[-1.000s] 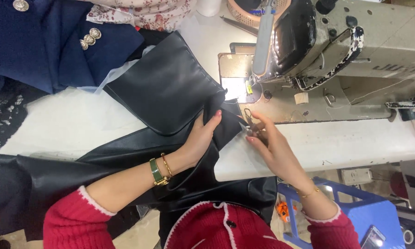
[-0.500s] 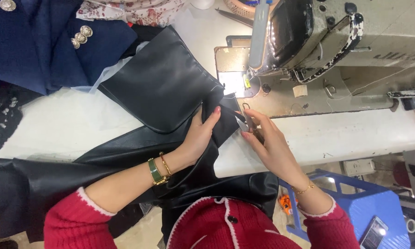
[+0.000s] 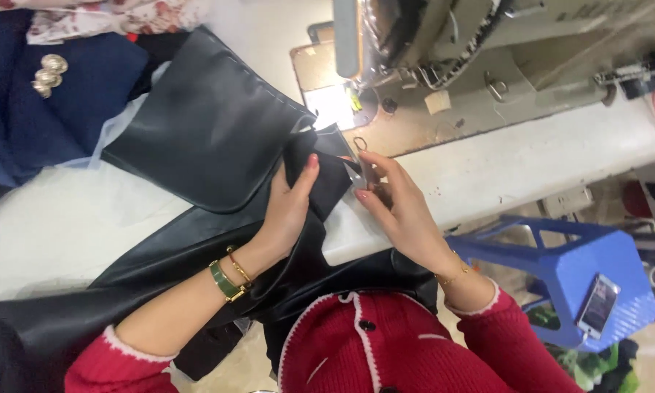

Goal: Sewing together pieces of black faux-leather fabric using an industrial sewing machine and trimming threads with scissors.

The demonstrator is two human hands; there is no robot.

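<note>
1. A white tabletop (image 3: 73, 225) carries a beige sewing machine (image 3: 531, 44), its lamp glowing.
2. A blue plastic stool (image 3: 560, 269) stands just beside it, a phone (image 3: 598, 304) resting on it.

- A garment sewing workshop;
- an industrial sewing machine (image 3: 487, 51) on a white worktable (image 3: 531, 160);
- black leather-like fabric (image 3: 211, 131) and navy cloth (image 3: 44, 116) piled around

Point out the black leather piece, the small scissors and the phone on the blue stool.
black leather piece (image 3: 211, 131), head view, middle of the flat upper panel.
small scissors (image 3: 364, 164), head view, metal part above the right hand's fingers.
phone (image 3: 597, 304), head view, centre of its screen.
</note>
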